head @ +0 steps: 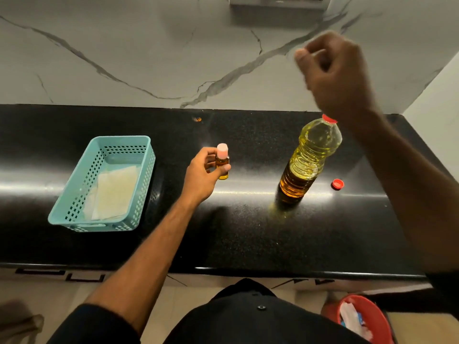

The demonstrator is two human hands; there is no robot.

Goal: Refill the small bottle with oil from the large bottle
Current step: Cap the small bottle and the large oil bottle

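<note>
Left hand (202, 176) grips small bottle (222, 163) — right hand (334, 70) raised.

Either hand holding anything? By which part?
Left hand grips the small amber glass bottle with pink cap by its body. Right hand, raised and curled, shows nothing held.

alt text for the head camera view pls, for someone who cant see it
The left hand grips a small capped bottle of oil upright on a black counter; the right hand is raised, blurred, above a large oil bottle. A red cap lies beside it, a teal basket far left.
</note>
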